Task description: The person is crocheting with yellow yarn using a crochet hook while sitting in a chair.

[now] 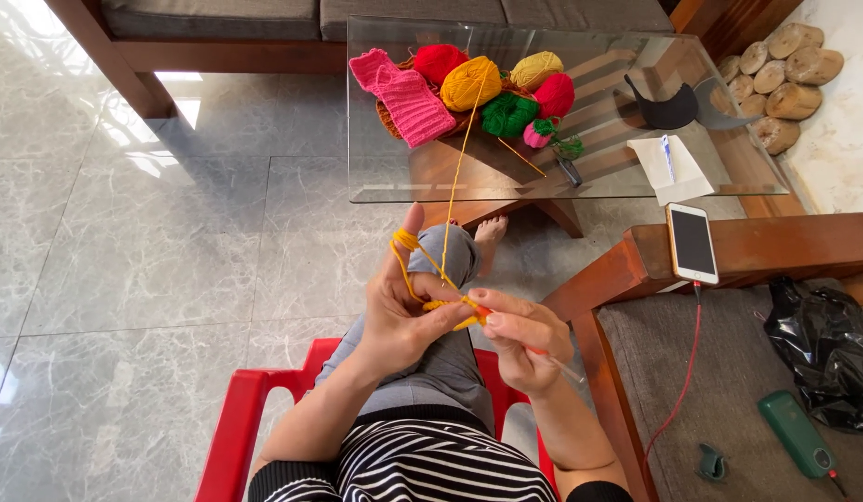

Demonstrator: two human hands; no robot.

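Note:
My left hand (405, 311) has its index finger raised with yellow yarn (405, 240) wrapped around it, and pinches a small yellow crochet piece (447, 304) between thumb and fingers. My right hand (524, 344) grips a crochet hook (557, 361) with an orange-red tip at that piece. A yellow strand (459, 167) runs up to the yellow yarn ball (469, 84) on the glass table (394, 177). Beside the ball lie a pink knitted piece (408, 98) and red, green and pink yarn balls.
I sit on a red plastic chair (241, 418). A phone (692, 244) charges on the wooden armrest at right, with a red cable hanging down. A black bag (826, 349) and green device (796, 434) lie on the grey cushion. Wooden logs (783, 70) are stacked at far right.

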